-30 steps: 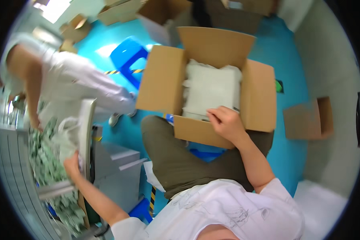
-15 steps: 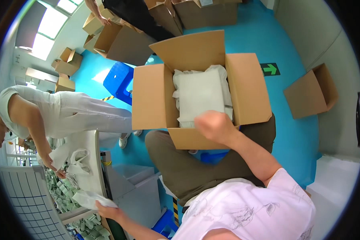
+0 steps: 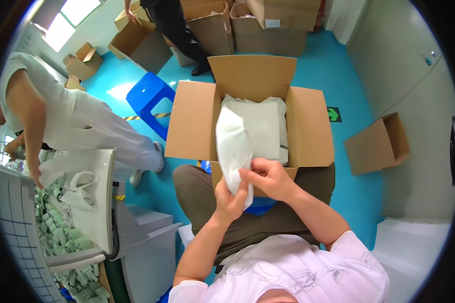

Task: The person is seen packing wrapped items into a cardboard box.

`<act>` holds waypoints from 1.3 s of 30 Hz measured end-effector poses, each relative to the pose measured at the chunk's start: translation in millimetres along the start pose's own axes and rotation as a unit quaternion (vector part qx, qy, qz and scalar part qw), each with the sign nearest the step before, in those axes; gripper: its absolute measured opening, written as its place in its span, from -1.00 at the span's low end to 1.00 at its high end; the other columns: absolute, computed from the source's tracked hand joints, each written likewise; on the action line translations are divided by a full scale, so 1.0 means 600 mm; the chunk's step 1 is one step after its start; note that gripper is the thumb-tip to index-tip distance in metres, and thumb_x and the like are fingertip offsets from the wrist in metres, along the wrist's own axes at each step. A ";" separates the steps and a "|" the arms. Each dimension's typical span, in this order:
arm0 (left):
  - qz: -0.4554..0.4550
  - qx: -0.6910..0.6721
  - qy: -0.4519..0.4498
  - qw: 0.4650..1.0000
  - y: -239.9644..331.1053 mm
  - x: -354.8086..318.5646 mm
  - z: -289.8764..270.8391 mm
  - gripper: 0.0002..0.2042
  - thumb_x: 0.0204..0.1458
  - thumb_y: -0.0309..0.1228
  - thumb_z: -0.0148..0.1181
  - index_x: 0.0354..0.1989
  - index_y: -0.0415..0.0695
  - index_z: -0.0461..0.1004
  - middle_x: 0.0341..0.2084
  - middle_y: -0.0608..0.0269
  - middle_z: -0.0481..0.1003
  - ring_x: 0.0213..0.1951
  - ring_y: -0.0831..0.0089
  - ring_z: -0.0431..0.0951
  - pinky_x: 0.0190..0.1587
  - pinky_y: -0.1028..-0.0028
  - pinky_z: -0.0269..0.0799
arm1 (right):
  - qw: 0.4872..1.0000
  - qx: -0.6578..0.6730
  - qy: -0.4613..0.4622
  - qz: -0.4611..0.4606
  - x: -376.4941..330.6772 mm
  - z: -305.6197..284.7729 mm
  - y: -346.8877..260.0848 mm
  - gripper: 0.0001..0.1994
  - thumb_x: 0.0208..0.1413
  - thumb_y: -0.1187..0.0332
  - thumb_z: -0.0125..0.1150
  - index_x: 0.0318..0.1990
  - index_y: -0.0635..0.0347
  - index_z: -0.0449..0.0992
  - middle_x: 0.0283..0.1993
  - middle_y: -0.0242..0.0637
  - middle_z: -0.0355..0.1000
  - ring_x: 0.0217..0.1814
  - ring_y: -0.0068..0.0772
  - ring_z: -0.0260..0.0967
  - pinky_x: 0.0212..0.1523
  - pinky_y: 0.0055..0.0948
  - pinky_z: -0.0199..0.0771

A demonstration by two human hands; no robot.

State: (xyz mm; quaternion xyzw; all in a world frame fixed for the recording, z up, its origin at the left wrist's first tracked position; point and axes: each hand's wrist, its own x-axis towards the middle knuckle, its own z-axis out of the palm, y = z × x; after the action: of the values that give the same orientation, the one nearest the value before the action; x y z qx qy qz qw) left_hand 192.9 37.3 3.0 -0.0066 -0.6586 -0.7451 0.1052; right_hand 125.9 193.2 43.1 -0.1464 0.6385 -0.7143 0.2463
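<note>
An open cardboard box (image 3: 311,126) sits in front of me between my knees, its flaps folded outward. Inside lie flat white wrapped packets (image 3: 265,129), stacked close to the rim. Over the box's near left corner I hold a long, soft white packet (image 3: 232,136), tilted upward. My left hand (image 3: 230,201) is closed around its lower end. The thumb and fingers of my right hand (image 3: 272,178) pinch the packet's right edge just above. What the packet contains is hidden by its wrapping.
On my left, a worktable (image 3: 103,202) holds a white strap-like item (image 3: 79,189) and many small greenish pieces (image 3: 60,227). A person in white (image 3: 101,111) bends over it. A blue stool (image 3: 149,96) stands beyond; another cardboard box (image 3: 376,146) is at right.
My left hand has brought the white packet from the worktable over to the box. My right hand has moved down from above the box and now grips the packet too.
</note>
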 end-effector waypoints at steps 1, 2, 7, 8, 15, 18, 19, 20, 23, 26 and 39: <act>-0.003 -0.012 -0.036 0.999 -0.009 0.011 0.005 -0.72 0.25 -0.48 0.18 0.08 -0.36 0.48 -0.25 0.26 0.59 -0.24 0.57 0.54 -0.21 0.51 0.46 | 0.999 0.008 0.023 0.020 0.002 -0.009 0.001 -0.60 0.25 0.18 0.37 -0.08 0.46 0.63 -0.13 -0.18 0.61 -0.11 -0.52 0.54 -0.12 -0.44 0.57; -0.004 -0.024 -0.040 0.999 -0.018 0.021 0.010 -0.72 0.25 -0.48 0.18 0.08 -0.36 0.48 -0.25 0.26 0.59 -0.24 0.57 0.54 -0.21 0.51 0.46 | 0.999 -0.001 0.030 0.024 0.006 -0.014 -0.003 -0.60 0.25 0.18 0.37 -0.08 0.46 0.63 -0.13 -0.18 0.61 -0.11 -0.52 0.54 -0.12 -0.44 0.57; -0.108 -0.292 -0.143 0.940 -0.067 0.065 0.006 -0.66 0.27 -0.42 0.11 0.14 -0.37 0.42 -0.17 0.23 0.56 -0.16 0.53 0.56 -0.11 0.49 0.47 | 0.990 0.009 0.133 0.053 0.034 -0.011 -0.015 -0.53 0.20 0.20 0.41 0.01 0.54 0.55 -0.07 -0.12 0.59 -0.08 -0.41 0.56 -0.08 -0.40 0.58; -0.111 -0.293 -0.106 0.944 -0.074 0.070 0.015 -0.63 0.26 -0.31 0.09 0.10 -0.35 0.40 -0.14 0.13 0.55 -0.24 0.41 0.61 -0.21 0.45 0.52 | 0.989 0.003 0.136 0.055 0.039 -0.009 -0.016 -0.53 0.20 0.20 0.41 0.01 0.54 0.55 -0.07 -0.12 0.59 -0.08 -0.41 0.56 -0.08 -0.40 0.58; -0.083 -0.072 -0.169 0.979 -0.080 0.126 -0.009 -0.74 0.30 -0.37 0.08 -0.05 -0.35 0.49 -0.33 0.25 0.57 -0.36 0.55 0.54 -0.32 0.44 0.53 | 0.980 0.032 0.147 0.129 0.083 -0.013 -0.029 -0.50 0.17 0.20 0.43 0.03 0.53 0.51 -0.06 -0.09 0.58 -0.08 -0.33 0.59 -0.09 -0.33 0.61; -0.090 -0.020 -0.104 0.990 -0.030 0.138 0.001 -0.78 0.27 -0.40 0.12 -0.07 -0.31 0.53 -0.50 0.29 0.55 -0.45 0.59 0.51 -0.39 0.46 0.44 | 0.960 -0.115 0.221 0.128 0.110 -0.019 -0.030 -0.53 0.09 0.28 0.44 0.02 0.52 0.53 -0.10 -0.09 0.59 -0.15 -0.33 0.60 -0.13 -0.36 0.61; -0.130 -0.019 -0.084 0.988 -0.017 0.143 0.004 -0.78 0.27 -0.41 0.12 -0.05 -0.30 0.53 -0.50 0.22 0.56 -0.46 0.55 0.53 -0.40 0.45 0.44 | 0.960 -0.120 0.218 0.129 0.122 -0.033 -0.017 -0.53 0.09 0.28 0.44 0.02 0.52 0.53 -0.10 -0.09 0.59 -0.15 -0.33 0.60 -0.13 -0.36 0.61; -0.035 0.110 -0.063 0.991 0.000 0.148 0.006 -0.74 0.22 -0.39 0.19 -0.05 -0.34 0.53 -0.51 0.07 0.58 -0.44 0.31 0.61 -0.33 0.38 0.51 | 0.958 -0.135 0.233 0.097 0.136 -0.052 0.002 -0.53 0.05 0.26 0.46 -0.02 0.50 0.57 -0.13 -0.12 0.61 -0.16 -0.36 0.59 -0.16 -0.36 0.61; 0.206 0.419 0.001 0.884 -0.048 0.153 -0.008 -0.68 0.14 -0.34 0.27 -0.07 -0.37 0.55 -0.47 -0.03 0.59 -0.39 0.10 0.64 -0.21 0.30 0.56 | 0.950 -0.184 0.248 0.055 0.169 -0.061 0.004 -0.56 0.02 0.21 0.44 -0.08 0.45 0.62 -0.18 -0.09 0.64 -0.17 -0.30 0.61 -0.14 -0.33 0.59; 0.162 0.487 -0.126 0.849 -0.058 0.154 -0.009 -0.58 0.19 -0.16 0.18 -0.12 -0.38 0.60 -0.30 -0.13 0.61 -0.11 -0.02 0.61 0.05 0.10 0.47 | 0.919 -0.295 0.253 0.062 0.210 -0.084 0.024 -0.51 0.09 0.12 0.32 -0.03 0.46 0.58 -0.13 0.13 0.61 -0.07 0.05 0.60 0.00 -0.15 0.56; -0.053 0.570 -0.334 0.749 -0.018 0.168 0.003 -0.03 0.05 0.47 -0.03 0.28 -0.27 0.44 0.22 -0.35 0.41 0.37 -0.15 0.31 0.33 0.01 0.27 | 0.829 -0.513 0.221 0.025 0.407 -0.038 0.146 -0.56 0.01 0.14 0.28 -0.32 0.52 0.59 -0.25 0.35 0.55 -0.11 0.35 0.55 -0.02 0.09 0.54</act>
State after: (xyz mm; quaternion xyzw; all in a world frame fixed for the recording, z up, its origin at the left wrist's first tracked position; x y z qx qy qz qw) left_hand 92.2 25.3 7.3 -0.1590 -0.9534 -0.1857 -0.1769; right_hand -75.7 74.9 -72.2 -0.0740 0.9538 -0.2913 0.0060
